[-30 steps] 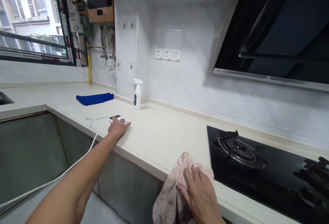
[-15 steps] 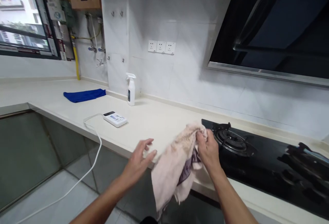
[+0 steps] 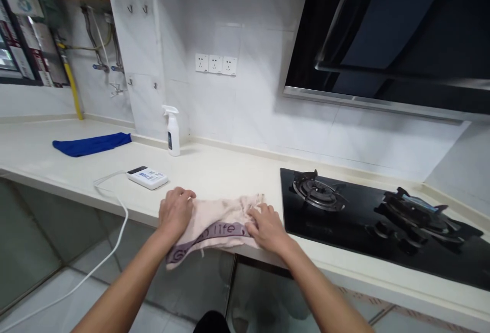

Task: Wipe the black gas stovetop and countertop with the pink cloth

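Note:
A pale pink towel [image 3: 224,213] with a purple lettered band lies across the counter's front edge, its lower left corner hanging over. My left hand [image 3: 176,213] is closed over the towel's left end, fingers curled and partly hidden from me. At the other end, my right hand [image 3: 268,226] pinches the bunched cloth between thumb and fingers. The towel's upper side has brownish stains. Just left of my left hand lies a white power bank [image 3: 147,177] with a dark end and a white cable.
A white spray bottle [image 3: 173,131] stands near the wall, and a blue cloth [image 3: 92,144] lies farther left. The black gas hob [image 3: 356,226] is to the right, under a dark range hood [image 3: 390,32]. The cable [image 3: 117,251] hangs off the counter's front.
The towel, held up by my right hand before, is now down on the counter. My left hand, open and apart earlier, has come onto its left end. The view has turned right.

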The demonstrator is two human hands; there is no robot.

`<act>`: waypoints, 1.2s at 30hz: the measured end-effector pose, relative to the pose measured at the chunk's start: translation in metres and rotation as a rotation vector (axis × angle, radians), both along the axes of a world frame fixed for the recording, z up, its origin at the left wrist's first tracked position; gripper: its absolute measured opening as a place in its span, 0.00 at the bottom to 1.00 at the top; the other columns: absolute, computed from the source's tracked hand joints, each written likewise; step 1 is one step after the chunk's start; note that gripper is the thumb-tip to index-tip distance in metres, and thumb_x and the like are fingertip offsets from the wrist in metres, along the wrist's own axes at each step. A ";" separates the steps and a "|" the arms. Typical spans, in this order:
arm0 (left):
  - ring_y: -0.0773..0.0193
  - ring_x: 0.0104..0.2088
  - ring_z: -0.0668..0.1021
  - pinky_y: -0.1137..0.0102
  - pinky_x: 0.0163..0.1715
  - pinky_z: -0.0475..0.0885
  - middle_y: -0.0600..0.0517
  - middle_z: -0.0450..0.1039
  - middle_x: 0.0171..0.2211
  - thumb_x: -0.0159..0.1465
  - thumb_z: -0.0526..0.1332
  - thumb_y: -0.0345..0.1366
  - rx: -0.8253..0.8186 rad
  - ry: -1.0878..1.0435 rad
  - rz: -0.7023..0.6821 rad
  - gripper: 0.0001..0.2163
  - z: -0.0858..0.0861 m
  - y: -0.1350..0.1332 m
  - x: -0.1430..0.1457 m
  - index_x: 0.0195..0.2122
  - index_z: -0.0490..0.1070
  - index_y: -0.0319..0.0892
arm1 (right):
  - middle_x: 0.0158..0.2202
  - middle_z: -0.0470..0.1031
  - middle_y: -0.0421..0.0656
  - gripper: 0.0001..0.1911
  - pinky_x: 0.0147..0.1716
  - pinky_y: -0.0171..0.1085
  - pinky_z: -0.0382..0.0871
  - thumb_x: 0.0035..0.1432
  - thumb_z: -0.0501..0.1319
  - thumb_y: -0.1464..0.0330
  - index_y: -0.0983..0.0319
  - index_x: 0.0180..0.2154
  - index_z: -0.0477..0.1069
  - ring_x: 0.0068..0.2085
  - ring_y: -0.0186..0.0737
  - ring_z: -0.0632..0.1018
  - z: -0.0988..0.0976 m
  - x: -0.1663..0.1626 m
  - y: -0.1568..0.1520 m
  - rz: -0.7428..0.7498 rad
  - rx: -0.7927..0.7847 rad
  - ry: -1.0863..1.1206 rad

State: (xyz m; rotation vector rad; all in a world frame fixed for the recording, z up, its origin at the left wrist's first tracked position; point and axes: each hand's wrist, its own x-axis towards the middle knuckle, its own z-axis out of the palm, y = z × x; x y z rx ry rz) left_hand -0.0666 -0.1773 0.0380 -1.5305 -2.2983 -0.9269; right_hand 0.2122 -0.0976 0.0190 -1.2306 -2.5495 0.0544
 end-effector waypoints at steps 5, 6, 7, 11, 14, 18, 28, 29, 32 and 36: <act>0.45 0.57 0.70 0.47 0.54 0.69 0.41 0.67 0.53 0.70 0.53 0.49 0.059 -0.055 -0.010 0.20 -0.038 -0.022 0.049 0.56 0.76 0.49 | 0.50 0.73 0.50 0.14 0.47 0.47 0.65 0.68 0.59 0.61 0.54 0.53 0.74 0.51 0.53 0.71 -0.020 -0.021 -0.040 -0.034 0.200 0.116; 0.44 0.60 0.68 0.44 0.57 0.67 0.41 0.66 0.56 0.71 0.52 0.49 0.055 -0.077 -0.024 0.21 -0.052 -0.024 0.063 0.58 0.75 0.50 | 0.50 0.73 0.50 0.14 0.47 0.47 0.65 0.68 0.59 0.62 0.54 0.53 0.74 0.50 0.54 0.71 -0.024 -0.024 -0.045 -0.056 0.227 0.137; 0.42 0.64 0.64 0.41 0.59 0.64 0.40 0.64 0.60 0.71 0.52 0.49 0.063 -0.089 -0.019 0.22 -0.064 -0.025 0.077 0.61 0.73 0.50 | 0.50 0.74 0.50 0.13 0.47 0.48 0.65 0.68 0.59 0.63 0.54 0.52 0.73 0.49 0.54 0.71 -0.028 -0.026 -0.050 -0.077 0.248 0.149; 0.38 0.72 0.50 0.39 0.65 0.56 0.37 0.53 0.68 0.71 0.52 0.50 0.148 -0.146 0.095 0.25 -0.085 -0.014 0.115 0.64 0.69 0.43 | 0.47 0.74 0.49 0.10 0.44 0.48 0.65 0.66 0.61 0.65 0.55 0.49 0.73 0.46 0.53 0.71 -0.036 -0.024 -0.060 -0.067 0.281 0.168; 0.40 0.70 0.53 0.40 0.65 0.56 0.38 0.57 0.67 0.69 0.57 0.49 0.159 -0.146 0.101 0.23 -0.078 -0.003 0.133 0.61 0.72 0.44 | 0.47 0.75 0.47 0.12 0.44 0.47 0.64 0.65 0.63 0.63 0.54 0.51 0.72 0.46 0.51 0.71 -0.037 -0.004 -0.065 0.006 0.287 0.214; 0.39 0.66 0.62 0.36 0.65 0.52 0.37 0.64 0.64 0.68 0.59 0.48 0.154 0.010 -0.056 0.21 -0.076 -0.005 0.170 0.58 0.76 0.46 | 0.46 0.75 0.44 0.13 0.45 0.46 0.62 0.64 0.64 0.65 0.53 0.50 0.73 0.46 0.49 0.72 -0.045 0.051 -0.070 0.015 0.288 0.307; 0.40 0.55 0.70 0.40 0.56 0.59 0.37 0.71 0.57 0.62 0.61 0.63 0.175 0.234 -0.631 0.32 -0.094 0.011 0.312 0.62 0.70 0.50 | 0.45 0.81 0.45 0.18 0.49 0.48 0.73 0.63 0.57 0.50 0.50 0.36 0.82 0.48 0.51 0.80 -0.057 0.254 -0.064 -0.236 0.049 0.560; 0.40 0.54 0.70 0.41 0.55 0.60 0.38 0.71 0.56 0.61 0.62 0.62 0.159 0.283 -0.696 0.33 -0.095 0.015 0.326 0.63 0.69 0.51 | 0.45 0.81 0.46 0.20 0.48 0.47 0.74 0.63 0.55 0.49 0.51 0.35 0.81 0.47 0.52 0.81 -0.052 0.271 -0.062 -0.338 0.059 0.621; 0.43 0.50 0.72 0.44 0.52 0.61 0.39 0.71 0.53 0.62 0.64 0.56 0.200 0.430 -0.811 0.31 -0.099 0.027 0.361 0.64 0.66 0.52 | 0.45 0.81 0.47 0.22 0.46 0.47 0.75 0.61 0.55 0.46 0.52 0.37 0.80 0.47 0.54 0.81 -0.041 0.302 -0.049 -0.545 0.140 0.670; 0.50 0.44 0.74 0.51 0.49 0.62 0.41 0.73 0.45 0.67 0.60 0.46 0.343 0.526 -0.795 0.19 -0.105 0.039 0.373 0.58 0.71 0.50 | 0.44 0.82 0.49 0.23 0.43 0.47 0.75 0.57 0.57 0.45 0.54 0.37 0.80 0.46 0.55 0.81 -0.046 0.307 -0.019 -0.468 0.108 0.560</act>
